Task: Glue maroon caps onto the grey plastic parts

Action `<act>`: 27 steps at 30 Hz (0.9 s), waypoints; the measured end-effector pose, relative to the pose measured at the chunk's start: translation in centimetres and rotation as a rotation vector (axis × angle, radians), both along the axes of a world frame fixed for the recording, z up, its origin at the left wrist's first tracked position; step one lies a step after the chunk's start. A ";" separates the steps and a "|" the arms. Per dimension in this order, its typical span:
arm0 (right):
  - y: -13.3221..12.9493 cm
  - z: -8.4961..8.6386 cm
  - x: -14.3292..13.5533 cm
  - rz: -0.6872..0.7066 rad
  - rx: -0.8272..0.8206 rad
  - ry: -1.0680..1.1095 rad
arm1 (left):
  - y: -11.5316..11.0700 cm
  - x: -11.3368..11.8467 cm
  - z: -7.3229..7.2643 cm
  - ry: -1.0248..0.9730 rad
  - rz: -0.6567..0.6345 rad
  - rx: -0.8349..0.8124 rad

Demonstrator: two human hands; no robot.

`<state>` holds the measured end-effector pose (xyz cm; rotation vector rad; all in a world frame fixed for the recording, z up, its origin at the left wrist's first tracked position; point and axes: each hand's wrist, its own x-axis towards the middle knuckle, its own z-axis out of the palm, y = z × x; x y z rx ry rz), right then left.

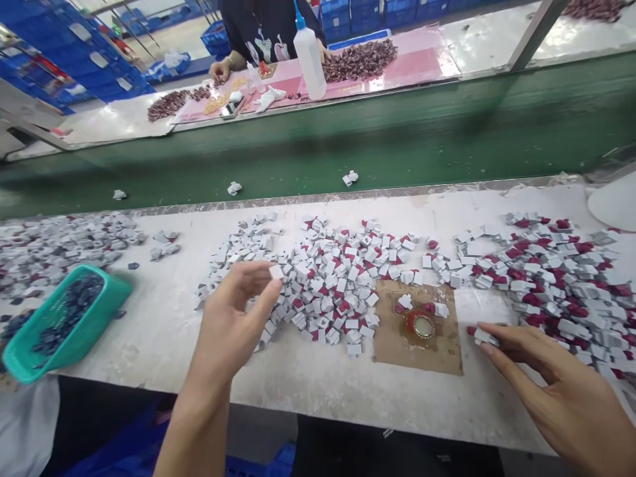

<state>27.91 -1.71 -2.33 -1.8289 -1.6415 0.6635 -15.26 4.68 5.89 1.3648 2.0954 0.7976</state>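
Observation:
My left hand (241,305) pinches a small white block (276,272) between thumb and fingertips, over the left side of a heap of white and dark red pieces (338,271). On the right, my right hand (556,384) is closed on a small white and dark red piece (485,336), held just above the table beside another pile (551,278) of such pieces. Between the hands lies a brown cardboard square (397,351). A small round dish (424,326) of pale contents sits on it in a wet patch, with a few pieces near its rim.
A green basket (106,311) of dark blue pieces stands at the left. More white pieces (64,245) lie behind it. Beyond the table runs a green conveyor belt (248,149) carrying a few clusters. Across it, another person sits near a white squeeze bottle (311,63).

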 end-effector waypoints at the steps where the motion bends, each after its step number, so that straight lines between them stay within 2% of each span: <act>1: 0.1 0.2 -0.1 -0.001 -0.012 0.005 | -0.4 0.8 0.1 -0.195 0.002 -0.030; 4: 0.5 1.1 -0.7 -0.080 -0.095 0.106 | -1.5 3.3 -0.5 -0.617 -0.017 -0.122; 6: 0.7 1.8 -1.6 -0.166 -0.138 0.251 | -2.0 4.9 -1.2 -0.724 -0.026 -0.129; 9: 1.0 2.9 -3.4 -0.181 -0.151 0.460 | -2.7 6.5 -2.3 -0.727 -0.094 -0.122; 13: 1.0 3.4 -5.5 -0.099 -0.129 0.614 | -3.8 7.6 -3.0 -0.783 -0.179 -0.195; 18: 0.8 3.1 -6.6 -0.054 -0.040 0.605 | -4.9 8.7 -3.1 -0.767 -0.212 -0.247; 22: 0.7 2.6 -7.0 -0.055 -0.059 0.613 | -5.1 9.7 -3.1 -0.691 -0.223 -0.257; 27: 0.5 2.0 -7.2 -0.051 -0.038 0.580 | -5.1 11.0 -3.4 -0.715 -0.213 -0.236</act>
